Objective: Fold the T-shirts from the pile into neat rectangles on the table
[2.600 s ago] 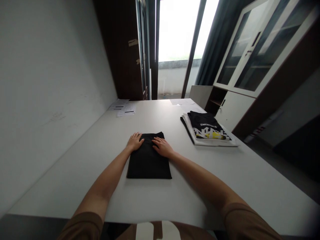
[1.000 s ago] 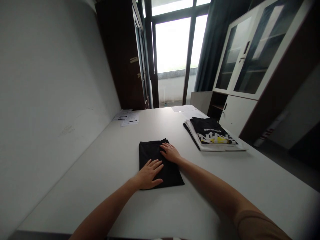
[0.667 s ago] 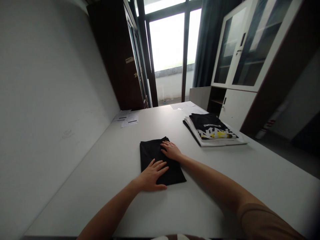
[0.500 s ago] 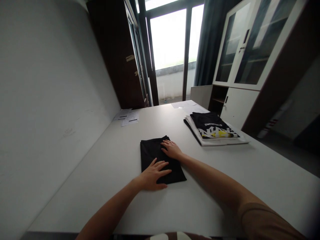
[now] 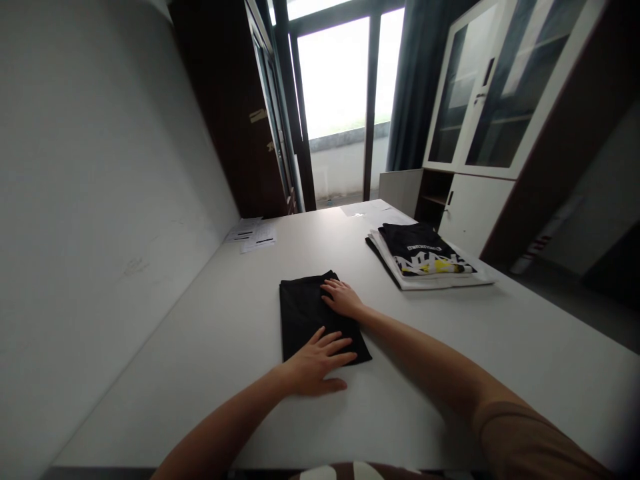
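A folded black garment [image 5: 303,313] lies flat on the white table [image 5: 190,373] in front of me. Across its near edge rests my left hand [image 5: 320,363], palm down with the fingers spread; the thumb reaches past the cloth over the table. My right hand [image 5: 343,297] lies flat on the upper right part of the same garment, its fingers stretched out. Neither hand grips the cloth. Part of the garment is hidden under both hands.
To the right is a stack of folded shirts [image 5: 425,257], a black printed one on top. Papers [image 5: 255,235] lie at the far left by the wall [image 5: 100,233]. Beyond the table stand a white cabinet [image 5: 470,200] and a glass door [image 5: 335,87].
My left hand has slid a little right and towards me over the garment's near edge. My right hand and the garment stay in place. The view has shifted slightly.
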Tool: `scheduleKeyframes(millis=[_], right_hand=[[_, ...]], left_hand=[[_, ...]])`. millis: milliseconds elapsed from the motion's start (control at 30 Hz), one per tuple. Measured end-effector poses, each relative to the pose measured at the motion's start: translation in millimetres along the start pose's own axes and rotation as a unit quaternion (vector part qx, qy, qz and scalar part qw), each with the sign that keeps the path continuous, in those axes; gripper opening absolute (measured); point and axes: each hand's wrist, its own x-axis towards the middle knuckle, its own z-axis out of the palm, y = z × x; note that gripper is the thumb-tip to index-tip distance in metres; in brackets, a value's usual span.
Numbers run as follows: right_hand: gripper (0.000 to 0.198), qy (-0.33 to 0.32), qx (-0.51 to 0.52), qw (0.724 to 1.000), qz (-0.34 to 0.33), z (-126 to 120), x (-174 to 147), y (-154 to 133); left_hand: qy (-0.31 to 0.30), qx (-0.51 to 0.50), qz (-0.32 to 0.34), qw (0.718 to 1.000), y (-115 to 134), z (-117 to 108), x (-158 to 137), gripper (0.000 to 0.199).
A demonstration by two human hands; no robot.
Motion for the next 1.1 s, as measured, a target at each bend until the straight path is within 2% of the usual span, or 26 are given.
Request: scheduleKeyframes(millis=[133, 300, 667, 833, 1100], right_hand=[[0.047, 0.004, -0.004, 1.000, 0.001, 2, 1, 1], [0.048, 0.003, -0.005, 1.000, -0.001, 3, 1, 2], [0.048, 0.000, -0.008, 1.000, 0.003, 2, 0, 1], [0.048, 0.006, -0.010, 1.000, -0.001, 2, -1, 2], [0.047, 0.002, -0.008, 1.000, 0.000, -2, -1, -2]], left_hand=[[0.026, 0.005, -0.028, 0.999, -2, -1, -1, 0.059], [0.076, 0.026, -0.102, 0.991, -10, 0, -3, 0.052], [0.105, 0.058, -0.227, 0.966, -67, 15, -9, 0.056], [0.123, 0.068, -0.247, 0.959, -76, 20, -12, 0.057], [0.123, 0.063, -0.251, 0.958, -74, 18, -11, 0.058]])
